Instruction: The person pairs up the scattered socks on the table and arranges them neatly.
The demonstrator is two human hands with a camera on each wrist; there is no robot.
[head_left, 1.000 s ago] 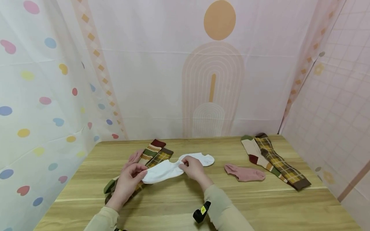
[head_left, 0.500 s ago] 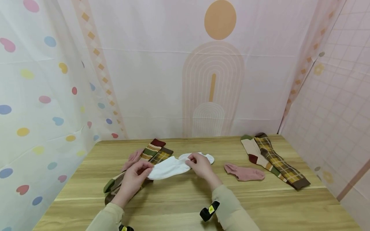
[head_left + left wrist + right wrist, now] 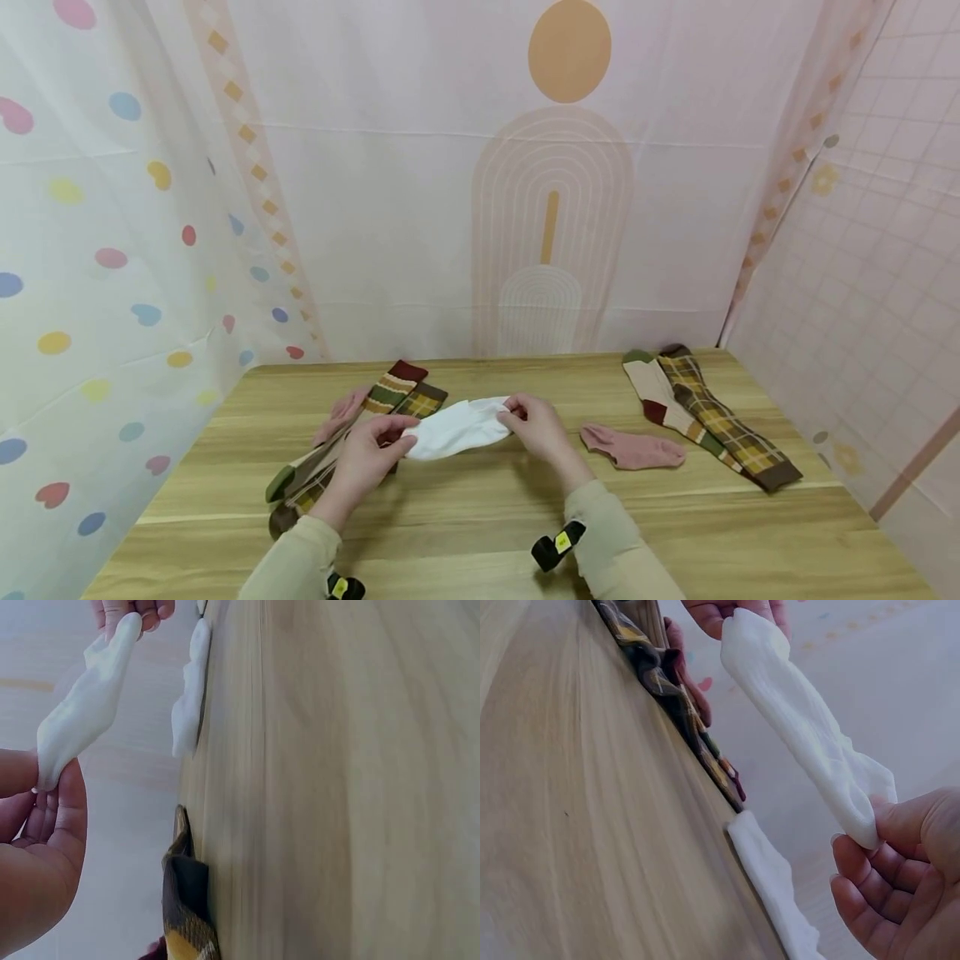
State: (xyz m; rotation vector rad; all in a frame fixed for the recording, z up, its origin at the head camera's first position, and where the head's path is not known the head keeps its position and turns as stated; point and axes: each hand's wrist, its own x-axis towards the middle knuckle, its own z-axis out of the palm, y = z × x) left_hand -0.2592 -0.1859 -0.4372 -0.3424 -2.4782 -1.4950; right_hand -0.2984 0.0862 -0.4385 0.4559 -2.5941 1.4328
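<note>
A white ankle sock (image 3: 453,432) is stretched between both hands above the table. My left hand (image 3: 366,467) pinches its left end between thumb and fingers. The other end is pinched by my right hand (image 3: 546,433). Beneath it, on the tabletop, lies a second white sock (image 3: 769,881), also visible in the left wrist view past the held one. In the head view the held sock and right hand mostly cover that second sock. Close behind the left hand are a striped sock (image 3: 392,390), a plaid sock (image 3: 422,402) and a pink sock (image 3: 345,410), partly hidden by it.
To the right on the wooden table (image 3: 480,525) lie a pink ankle sock (image 3: 633,448), a cream sock (image 3: 651,387) with green toe and red heel, and a plaid sock (image 3: 731,421). A patterned curtain (image 3: 390,208) hangs along the table's back edge.
Both hands have shifted to the right, carrying the white sock with them. It now overlaps the white sock on the table, and more of the left-hand pile shows.
</note>
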